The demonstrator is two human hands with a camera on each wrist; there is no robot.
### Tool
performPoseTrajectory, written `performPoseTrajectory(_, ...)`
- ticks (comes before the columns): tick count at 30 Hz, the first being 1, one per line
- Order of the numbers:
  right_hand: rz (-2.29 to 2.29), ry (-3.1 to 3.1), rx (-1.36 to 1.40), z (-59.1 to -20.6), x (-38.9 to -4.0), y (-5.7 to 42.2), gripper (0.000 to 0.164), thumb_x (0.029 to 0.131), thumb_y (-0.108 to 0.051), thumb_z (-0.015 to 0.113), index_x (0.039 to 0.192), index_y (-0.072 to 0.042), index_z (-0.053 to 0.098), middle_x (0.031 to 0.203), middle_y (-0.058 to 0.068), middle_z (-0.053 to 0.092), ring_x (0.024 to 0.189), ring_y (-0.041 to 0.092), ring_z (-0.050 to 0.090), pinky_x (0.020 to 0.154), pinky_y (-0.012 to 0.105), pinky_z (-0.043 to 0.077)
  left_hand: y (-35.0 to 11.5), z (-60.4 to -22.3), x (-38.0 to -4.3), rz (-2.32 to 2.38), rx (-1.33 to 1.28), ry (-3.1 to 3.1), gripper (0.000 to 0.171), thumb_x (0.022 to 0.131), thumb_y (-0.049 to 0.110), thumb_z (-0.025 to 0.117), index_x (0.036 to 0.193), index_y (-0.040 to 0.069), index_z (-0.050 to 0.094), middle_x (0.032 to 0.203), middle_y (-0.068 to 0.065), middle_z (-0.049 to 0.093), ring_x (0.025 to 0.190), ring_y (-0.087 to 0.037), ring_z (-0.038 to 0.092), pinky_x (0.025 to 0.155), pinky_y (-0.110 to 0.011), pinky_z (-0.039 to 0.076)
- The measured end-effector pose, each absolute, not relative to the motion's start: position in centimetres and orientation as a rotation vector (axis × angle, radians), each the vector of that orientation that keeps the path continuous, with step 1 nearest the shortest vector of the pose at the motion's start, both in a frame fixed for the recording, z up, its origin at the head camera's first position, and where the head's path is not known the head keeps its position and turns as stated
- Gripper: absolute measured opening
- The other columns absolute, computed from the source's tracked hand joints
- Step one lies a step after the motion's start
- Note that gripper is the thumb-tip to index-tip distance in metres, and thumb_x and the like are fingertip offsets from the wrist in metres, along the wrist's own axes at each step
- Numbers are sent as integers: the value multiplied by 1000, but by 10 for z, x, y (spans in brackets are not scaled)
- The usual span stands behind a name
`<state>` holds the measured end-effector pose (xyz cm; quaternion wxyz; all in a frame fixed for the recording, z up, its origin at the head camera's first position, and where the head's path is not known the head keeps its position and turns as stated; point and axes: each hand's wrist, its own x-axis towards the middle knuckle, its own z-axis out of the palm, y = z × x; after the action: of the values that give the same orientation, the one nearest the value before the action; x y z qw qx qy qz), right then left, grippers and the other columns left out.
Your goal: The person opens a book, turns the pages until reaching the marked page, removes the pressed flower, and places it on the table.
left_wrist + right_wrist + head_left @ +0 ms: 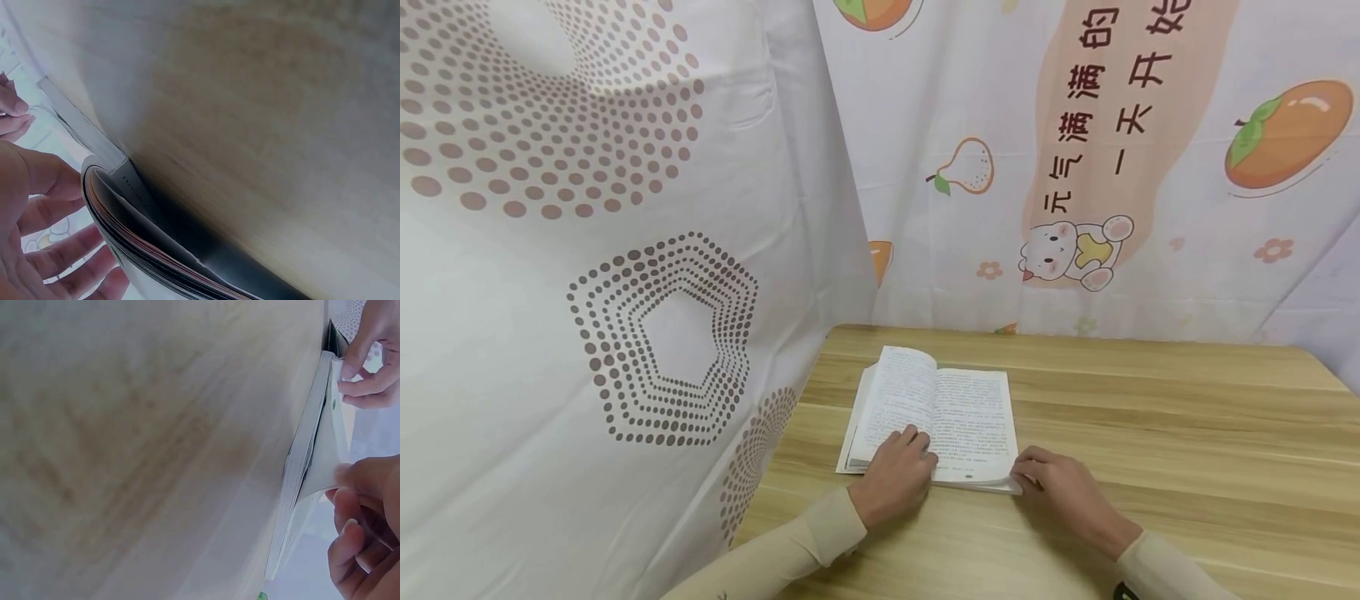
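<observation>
An open book (973,417) with printed text lies on the wooden table, its left-hand pages bulging up near the spine. My left hand (895,477) rests across the lower part of the left pages, beside the spine; in the left wrist view its fingers (65,250) spread loosely over the curved pages. At the lower right corner of the book is my right hand (1066,492). In the right wrist view, thumb and forefinger pinch the corner of a page (325,459), which is lifted a little off the pages beneath it.
The wooden table (1180,425) stretches to the right of the book. A white curtain with dotted patterns (685,333) hangs close along the left side. Behind the table hangs a cloth (925,275) printed with fruit, a cartoon animal and Chinese characters.
</observation>
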<state>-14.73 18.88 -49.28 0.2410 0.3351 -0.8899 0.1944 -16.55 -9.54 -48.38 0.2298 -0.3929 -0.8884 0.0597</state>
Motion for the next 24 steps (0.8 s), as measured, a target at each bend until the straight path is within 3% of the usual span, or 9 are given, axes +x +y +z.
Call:
performPoseTrajectory(4,618,-2431,917,-490,-148,189,17,69,-5,82,77,-16,72,82,-12,64,64,-5,50,53,16,42,-95,-485,-165,178,-1069,-2451,30,88,41,62,70,17,65,80,1,54,73,-17,42,58,-29,37)
performPoseTrajectory(8,693,-2460,890,-488,-148,190,12,73,-10,80,77,-18,73,83,-14,65,60,-8,43,51,14,37,-96,-486,-164,208,-1050,-2461,42,82,59,62,76,18,68,83,0,54,73,-17,42,60,-29,38)
performPoseTrajectory(13,703,-2459,888,-486,-147,190,7,78,-15,77,80,-20,74,85,-15,65,59,-9,42,50,13,35,-97,-487,-165,224,-1039,-2459,43,80,61,62,78,18,70,82,0,53,72,-17,40,60,-28,38)
performPoseTrajectory(24,750,-2391,828,-479,-145,188,15,75,-11,80,84,-20,74,90,-12,66,57,-10,42,51,7,34,-99,-485,-165,185,-1049,-2474,43,86,55,57,76,16,69,79,1,53,71,-17,39,59,-29,37)
